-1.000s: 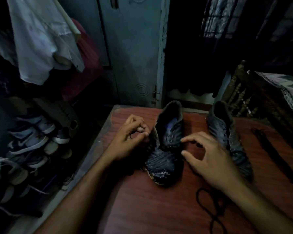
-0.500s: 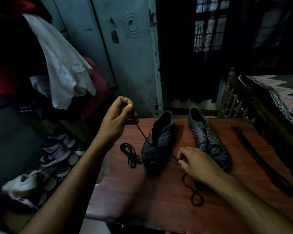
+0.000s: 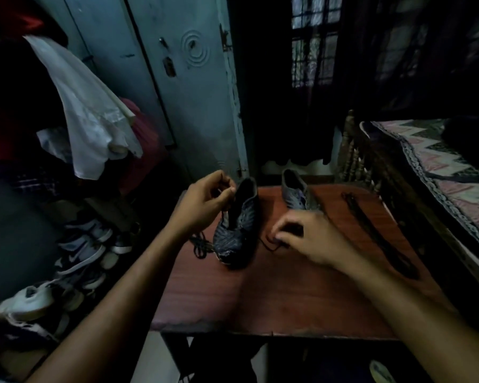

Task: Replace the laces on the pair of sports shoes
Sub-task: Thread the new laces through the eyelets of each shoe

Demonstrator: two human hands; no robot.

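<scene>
Two dark sports shoes sit on the reddish wooden table (image 3: 274,294), the near shoe (image 3: 237,230) between my hands and the far shoe (image 3: 296,193) beyond. My left hand (image 3: 202,203) pinches a black lace (image 3: 202,244) raised beside the near shoe's collar. My right hand (image 3: 307,239), blurred, pinches the lace's other end on the tabletop. More laces (image 3: 376,230) lie along the table's right edge.

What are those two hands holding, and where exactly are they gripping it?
Left hand pinches one run of black lace above the shoe; right hand pinches its other run beside the toe.
</scene>
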